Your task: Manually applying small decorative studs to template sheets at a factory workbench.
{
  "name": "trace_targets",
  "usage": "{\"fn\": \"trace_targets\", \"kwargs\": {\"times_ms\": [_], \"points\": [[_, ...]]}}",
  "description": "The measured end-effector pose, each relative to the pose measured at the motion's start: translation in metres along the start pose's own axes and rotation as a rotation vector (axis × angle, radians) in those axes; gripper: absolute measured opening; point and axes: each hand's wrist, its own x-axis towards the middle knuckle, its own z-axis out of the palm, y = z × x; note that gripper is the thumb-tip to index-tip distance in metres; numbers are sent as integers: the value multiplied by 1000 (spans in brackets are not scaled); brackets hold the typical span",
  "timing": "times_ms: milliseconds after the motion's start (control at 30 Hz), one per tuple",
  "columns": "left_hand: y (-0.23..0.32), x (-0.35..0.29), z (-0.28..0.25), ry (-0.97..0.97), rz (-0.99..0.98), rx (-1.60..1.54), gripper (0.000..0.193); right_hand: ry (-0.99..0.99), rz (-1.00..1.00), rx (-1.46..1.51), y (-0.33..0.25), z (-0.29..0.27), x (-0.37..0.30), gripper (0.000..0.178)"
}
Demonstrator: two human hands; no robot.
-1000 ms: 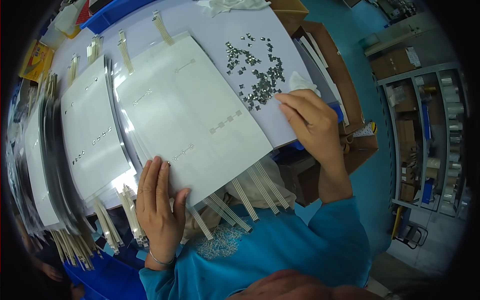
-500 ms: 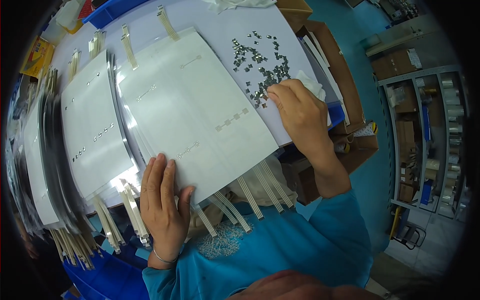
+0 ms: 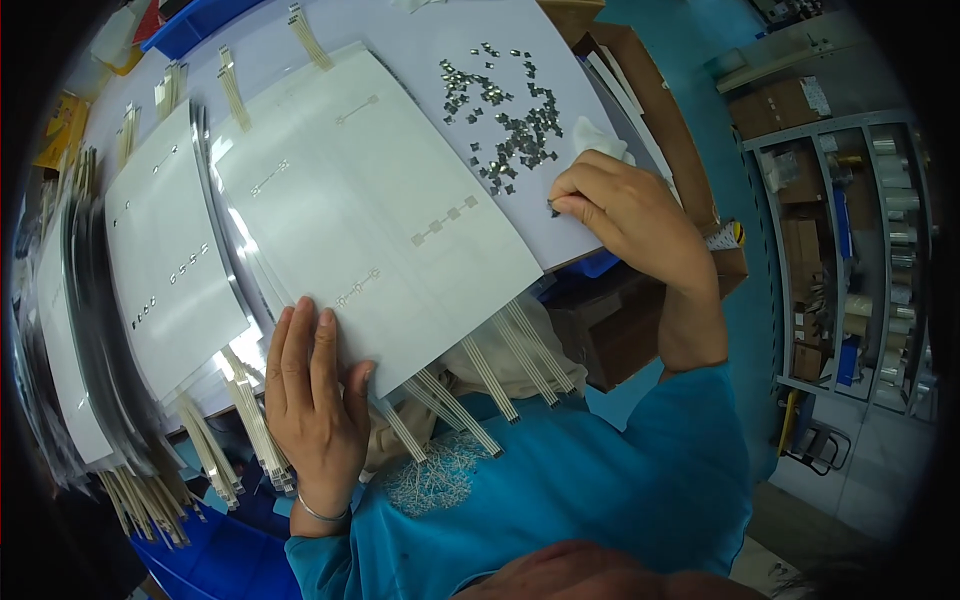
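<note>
Left hand [image 3: 318,405]: flat at white sheet's [image 3: 370,215] edge | Right hand [image 3: 622,212]: pinching dark piece [image 3: 553,209] (tiny)

I can read no words or numbers. Well right of my table [image 3: 410,50], a cardboard box [image 3: 765,110] bears a white label [image 3: 815,97], too small for me to read; by the table's far left corner, a yellow box [image 3: 62,130] looks too dim.

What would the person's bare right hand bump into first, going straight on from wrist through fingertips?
The right hand would probably meet the nearest small, shiny, silver-coloured squarish pieces scattered on the smooth white tabletop, though its height above them is hard to judge.
</note>
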Motion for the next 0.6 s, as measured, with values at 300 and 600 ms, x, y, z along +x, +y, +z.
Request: {"fn": "trace_targets", "kwargs": {"times_ms": [300, 600], "points": [[-4, -4, 5, 7, 0, 18, 62, 136, -58, 22, 6, 8, 10, 12], [-2, -4, 4, -6, -15, 18, 60, 140, -39, -26, 5, 4, 17, 9]]}}
